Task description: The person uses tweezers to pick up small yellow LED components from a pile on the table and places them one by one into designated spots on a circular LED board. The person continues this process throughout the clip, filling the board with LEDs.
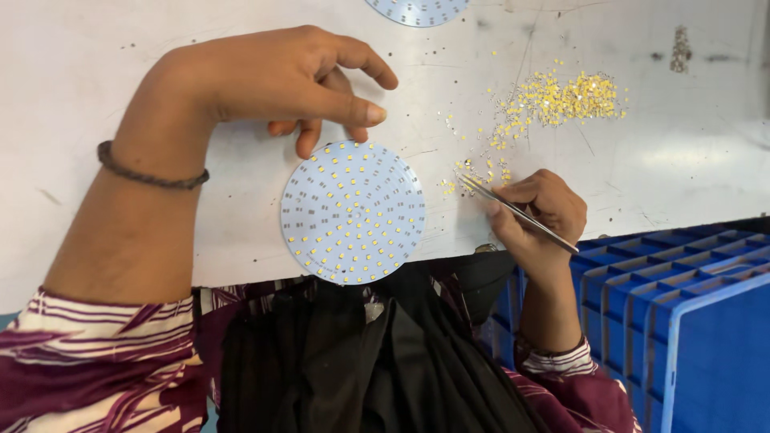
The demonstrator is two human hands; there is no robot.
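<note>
Head view, worker seated at a scuffed white table. A round white board, studded with rows of small yellow chips, lies flat at the table's near edge. The left hand arches over the board's 12 o'clock rim, fingers loosely curled, holding nothing; its fingertips rest at or just above that rim, seemingly to keep the disc from turning, though contact cannot be told for certain. At 3 o'clock from the board, the right hand pinches metal tweezers in a pen-like grip, points aimed toward 10 o'clock at stray chips just beside the board. A scatter of loose yellow chips lies at 1 o'clock, within easy reach of the tweezers. A second round board shows partly at 12 o'clock, well apart. Blue plastic crates stand at 4 o'clock, below table level.
</note>
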